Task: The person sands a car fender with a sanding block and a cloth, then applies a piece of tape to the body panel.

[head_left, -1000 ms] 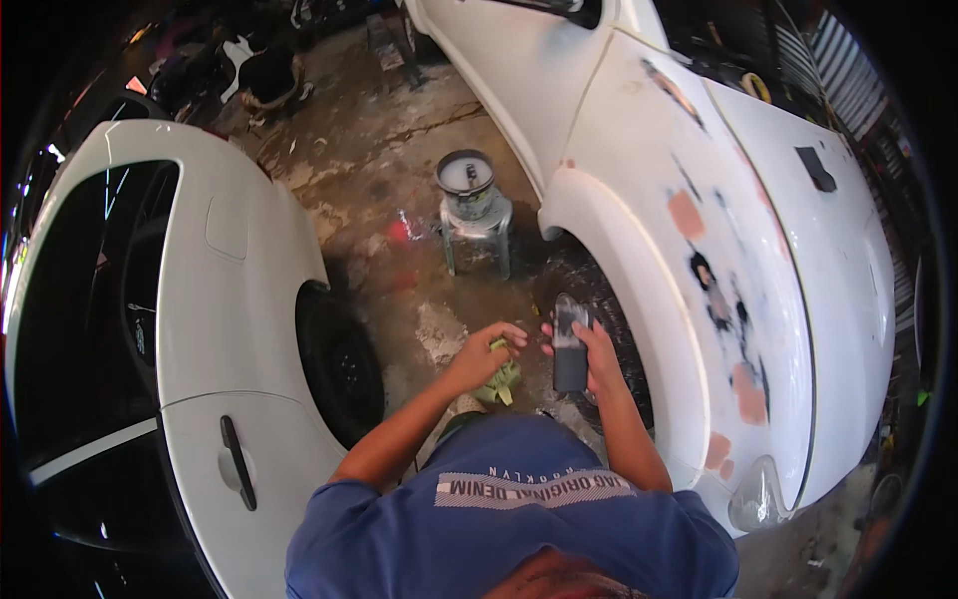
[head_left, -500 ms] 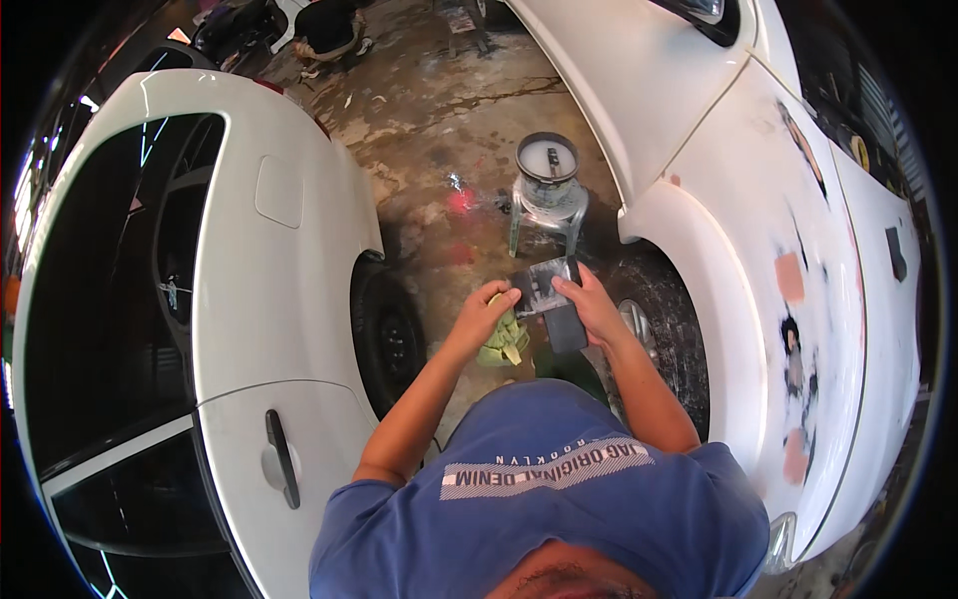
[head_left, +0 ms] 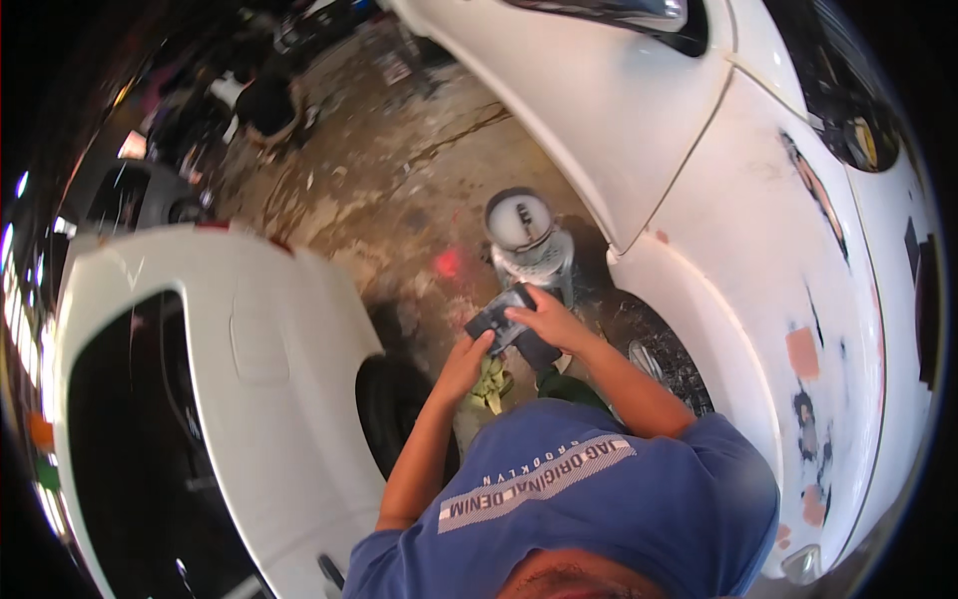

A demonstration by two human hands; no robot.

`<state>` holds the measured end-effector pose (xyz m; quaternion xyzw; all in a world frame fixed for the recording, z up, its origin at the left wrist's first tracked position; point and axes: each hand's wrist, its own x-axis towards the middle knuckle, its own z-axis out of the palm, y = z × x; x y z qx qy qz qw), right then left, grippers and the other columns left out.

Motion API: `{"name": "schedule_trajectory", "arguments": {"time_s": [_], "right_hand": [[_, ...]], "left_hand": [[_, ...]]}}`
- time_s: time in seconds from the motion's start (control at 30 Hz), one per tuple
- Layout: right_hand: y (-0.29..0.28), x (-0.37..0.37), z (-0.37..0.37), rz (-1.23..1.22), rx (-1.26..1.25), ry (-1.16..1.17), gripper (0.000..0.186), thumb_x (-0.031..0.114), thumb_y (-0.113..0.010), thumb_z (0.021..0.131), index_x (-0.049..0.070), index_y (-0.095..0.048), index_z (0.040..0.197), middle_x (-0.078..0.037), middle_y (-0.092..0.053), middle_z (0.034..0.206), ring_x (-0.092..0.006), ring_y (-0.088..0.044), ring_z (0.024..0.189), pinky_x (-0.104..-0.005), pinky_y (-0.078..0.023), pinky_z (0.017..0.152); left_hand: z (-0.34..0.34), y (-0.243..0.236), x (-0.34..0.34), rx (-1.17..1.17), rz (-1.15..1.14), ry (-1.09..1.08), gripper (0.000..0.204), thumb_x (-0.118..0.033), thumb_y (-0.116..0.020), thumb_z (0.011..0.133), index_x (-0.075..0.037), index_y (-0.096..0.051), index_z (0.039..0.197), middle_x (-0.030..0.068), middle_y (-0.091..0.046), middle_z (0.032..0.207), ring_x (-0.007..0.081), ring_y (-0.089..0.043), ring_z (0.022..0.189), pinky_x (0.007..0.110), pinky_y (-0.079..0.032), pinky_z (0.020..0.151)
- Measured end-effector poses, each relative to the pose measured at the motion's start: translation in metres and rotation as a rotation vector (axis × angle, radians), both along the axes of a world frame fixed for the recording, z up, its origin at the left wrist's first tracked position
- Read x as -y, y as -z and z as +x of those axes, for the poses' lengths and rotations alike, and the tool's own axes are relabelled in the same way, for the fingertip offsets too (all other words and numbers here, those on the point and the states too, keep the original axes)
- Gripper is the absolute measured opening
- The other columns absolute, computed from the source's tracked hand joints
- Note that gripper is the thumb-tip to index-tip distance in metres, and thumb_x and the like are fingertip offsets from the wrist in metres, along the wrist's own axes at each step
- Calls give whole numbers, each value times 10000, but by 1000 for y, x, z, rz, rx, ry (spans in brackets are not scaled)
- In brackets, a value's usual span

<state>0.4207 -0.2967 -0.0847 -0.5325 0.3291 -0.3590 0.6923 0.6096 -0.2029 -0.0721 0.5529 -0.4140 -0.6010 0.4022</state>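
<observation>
In front of my chest, both hands hold a dark grey sheet that looks like sandpaper (head_left: 502, 317), with pale smears on its face. My left hand (head_left: 464, 364) pinches its near left edge between thumb and fingers. My right hand (head_left: 549, 322) grips the far right side, thumb on top. Below the right hand, a second dark flat piece (head_left: 537, 349) shows; whether that hand also holds it I cannot tell. A crumpled light-green cloth (head_left: 491, 384) is just below my left hand, and how it is supported is unclear.
A bucket (head_left: 519, 221) of whitish liquid, with a dark object in it, stands on a stool (head_left: 544, 262). To the right is a white car body (head_left: 718, 250) with sanded, patchy spots; to the left, another white car (head_left: 269, 329). A crouching person (head_left: 267, 108) is far left on the stained floor.
The view has turned, so the cars and bucket sit differently. My hands have tilted the sheet, and the right hand has moved over its far edge.
</observation>
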Motion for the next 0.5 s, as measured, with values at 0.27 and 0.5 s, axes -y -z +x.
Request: {"name": "schedule_trajectory", "arguments": {"time_s": [0.27,0.5], "right_hand": [[38,129,-24,-41,-262,1,870,403,-710,933,-161,-334,1478,-335,-418,1514,-348,-405,1443,-389,-314,1184],[37,165,-49,49,-192,136,492,324,-709,959,-3,-555,1293,-94,-684,1104,-145,-622,1011,-311,-484,907]], "left_hand": [[14,21,144,326,59,259,385,-357,-580,1025,11,-691,1020,35,-686,897,93,-592,805,281,-484,734],[-17,23,221,-1,171,264,408,-373,-557,1035,1,-721,1013,27,-699,845,100,-615,706,273,-498,680]]}}
